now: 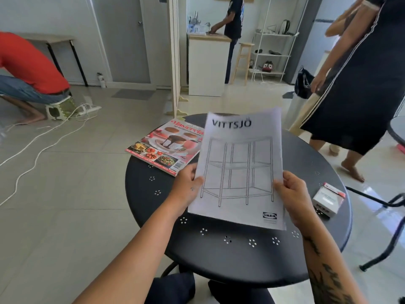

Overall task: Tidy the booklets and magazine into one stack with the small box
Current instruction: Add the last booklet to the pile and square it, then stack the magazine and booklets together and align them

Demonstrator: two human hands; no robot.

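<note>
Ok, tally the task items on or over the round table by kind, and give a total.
Booklets: 1, the white booklet, held by both hands above the table
Magazines: 1, the magazine, lying at the table's far left
Boxes: 1, the box, near the right edge
Total: 3

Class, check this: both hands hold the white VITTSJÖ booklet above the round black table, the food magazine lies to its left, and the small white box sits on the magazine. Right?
Not quite. The head view shows the small white box on the round black table itself, right of the white VITTSJÖ booklet, apart from the food magazine. The rest holds: left hand and right hand hold the booklet.
</note>
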